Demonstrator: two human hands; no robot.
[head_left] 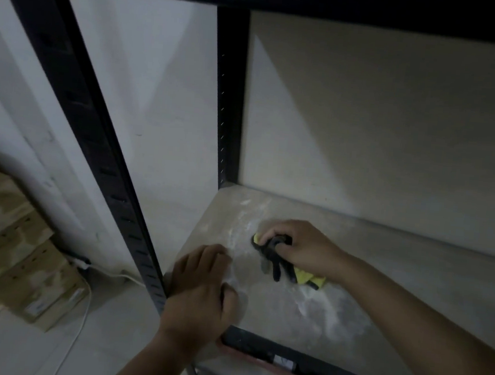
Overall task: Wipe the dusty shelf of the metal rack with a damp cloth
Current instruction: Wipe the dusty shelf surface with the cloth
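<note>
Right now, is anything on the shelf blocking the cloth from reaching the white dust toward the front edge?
Nothing visible does. The yellow-and-black cloth under the right hand has bare pale shelf board up to the dust patch. The left hand rests beside it, at the corner post.

Matt dusty shelf (381,288); dark metal rack (95,132).

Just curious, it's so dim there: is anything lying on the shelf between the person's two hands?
No object. In the head view, only bare shelf smeared with whitish dust separates the left hand from the right hand gripping the cloth.
</note>
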